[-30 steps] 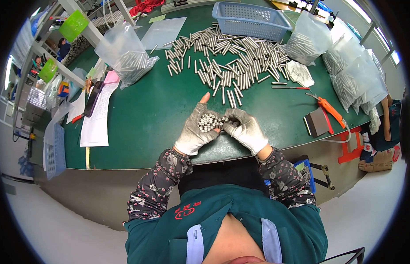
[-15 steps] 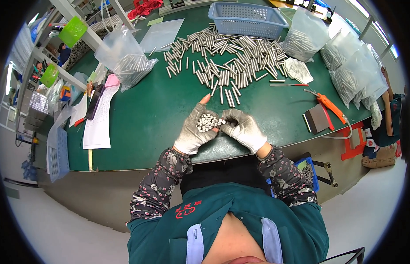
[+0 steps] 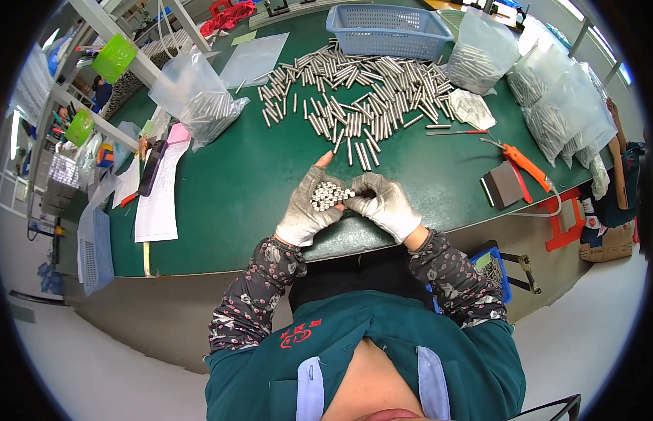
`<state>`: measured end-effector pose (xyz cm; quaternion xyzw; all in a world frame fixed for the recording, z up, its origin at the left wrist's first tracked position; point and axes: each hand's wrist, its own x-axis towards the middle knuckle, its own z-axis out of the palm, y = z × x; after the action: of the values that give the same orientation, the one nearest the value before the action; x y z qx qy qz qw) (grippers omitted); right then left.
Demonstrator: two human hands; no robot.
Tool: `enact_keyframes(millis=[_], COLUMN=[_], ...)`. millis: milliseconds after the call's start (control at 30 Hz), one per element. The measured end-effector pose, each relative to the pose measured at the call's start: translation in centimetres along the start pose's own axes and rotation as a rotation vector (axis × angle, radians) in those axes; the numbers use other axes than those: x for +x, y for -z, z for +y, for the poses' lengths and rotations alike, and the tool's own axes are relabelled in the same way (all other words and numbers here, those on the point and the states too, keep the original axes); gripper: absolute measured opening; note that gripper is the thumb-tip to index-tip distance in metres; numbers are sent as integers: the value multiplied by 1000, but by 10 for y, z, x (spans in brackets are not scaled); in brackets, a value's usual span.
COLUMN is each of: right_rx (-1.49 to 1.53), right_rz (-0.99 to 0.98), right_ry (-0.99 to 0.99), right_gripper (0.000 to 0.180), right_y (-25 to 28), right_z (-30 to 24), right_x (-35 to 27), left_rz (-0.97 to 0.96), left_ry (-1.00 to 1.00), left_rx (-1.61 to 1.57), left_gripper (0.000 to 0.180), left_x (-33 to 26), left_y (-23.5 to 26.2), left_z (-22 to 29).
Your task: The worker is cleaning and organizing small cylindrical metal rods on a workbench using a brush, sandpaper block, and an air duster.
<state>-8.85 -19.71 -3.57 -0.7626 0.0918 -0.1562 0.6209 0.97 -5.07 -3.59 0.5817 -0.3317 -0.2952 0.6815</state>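
Observation:
A bundle of shiny metal pins (image 3: 326,197) sits in my left hand (image 3: 296,216), their round ends turned up toward me. The left fingers wrap round the bundle, with the thumb side pointing away from me. My right hand (image 3: 393,210) is closed at the bundle's right edge, its thumb and fingers pinching a pin or two there; how many is hidden. Both hands wear whitish gloves, greyed over the palms and fingers, with bare fingertips showing. Just beyond them lies a large loose pile of the same metal pins (image 3: 372,102) on the green table.
A blue plastic basket (image 3: 389,31) stands behind the pile. Clear bags of pins stand at left (image 3: 200,98) and right (image 3: 561,116). An orange-handled corded tool (image 3: 526,168) lies beside a dark block (image 3: 502,186). Paper sheets (image 3: 158,203) lie at the left.
The whole view has shifted slightly. Both hands keep nearly the same pose at the bundle, with only small finger movement.

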Motion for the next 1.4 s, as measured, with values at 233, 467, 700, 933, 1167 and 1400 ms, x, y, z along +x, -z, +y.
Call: enact_keyframes(millis=[233,467,700,933,1167,1400], right_rx=[-56,-10,-19,-107,-446,-1114], right_rz=[21,25,28,19,142,196], right_ry=[34,14,43,73,-116,-18], right_gripper=[20,20,18,17,14,18], right_y=[-1,-3,-3,0,28,57], right_z=[5,13,9,3,-9,-13], right_x=[2,4,2,1,0,-12], left_rz=[-10,-36,-27,-11,-30,-29], left_ry=[-12,13,2,10,-3,-18], left_rx=[14,-51,22,57,34,83], left_gripper=[88,93,91,90,90,89], left_x=[1,3,4,4,3,4], left_y=[0,-4,-4,-4,-4,-3], left_z=[0,5,2,-1,-2,-4])
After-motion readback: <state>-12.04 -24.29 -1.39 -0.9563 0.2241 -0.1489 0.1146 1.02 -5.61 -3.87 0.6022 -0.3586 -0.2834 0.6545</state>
